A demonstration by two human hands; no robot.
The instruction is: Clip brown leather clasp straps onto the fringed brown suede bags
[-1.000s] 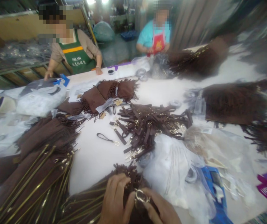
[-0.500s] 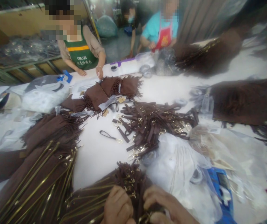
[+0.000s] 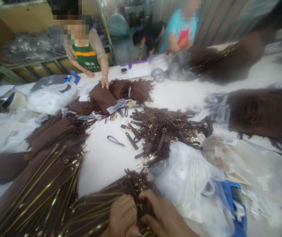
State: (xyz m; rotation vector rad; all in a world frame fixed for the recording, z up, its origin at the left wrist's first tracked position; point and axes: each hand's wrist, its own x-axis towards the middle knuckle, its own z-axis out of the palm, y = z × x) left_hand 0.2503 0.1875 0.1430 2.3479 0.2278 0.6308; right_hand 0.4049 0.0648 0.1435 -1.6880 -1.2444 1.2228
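At the bottom edge my left hand (image 3: pixel 121 215) and my right hand (image 3: pixel 164 217) press together on a stack of brown zippered pouches (image 3: pixel 99 210). Both have their fingers curled around the pouches' end, where small gold rings and brown zipper pulls (image 3: pixel 137 184) bunch up. Past them lies a heap of brown straps with gold clasps (image 3: pixel 165 131). A single thin black wrist loop (image 3: pixel 117 143) lies alone on the white table (image 3: pixel 106 161).
More brown pouches with gold zippers (image 3: pixel 39 184) fan out at the left. Clear plastic bags (image 3: pixel 192 177) and a blue packet (image 3: pixel 232 197) lie to the right. Fringed brown pieces (image 3: pixel 261 112) cover the far right. Across the table a person's hand (image 3: pixel 104 82) touches a brown pouch; two other people stand behind.
My hands have shifted slightly along the pouch stack's end and closed tighter together. The person across the table has reached a hand onto a brown pouch. The view tilted a little.
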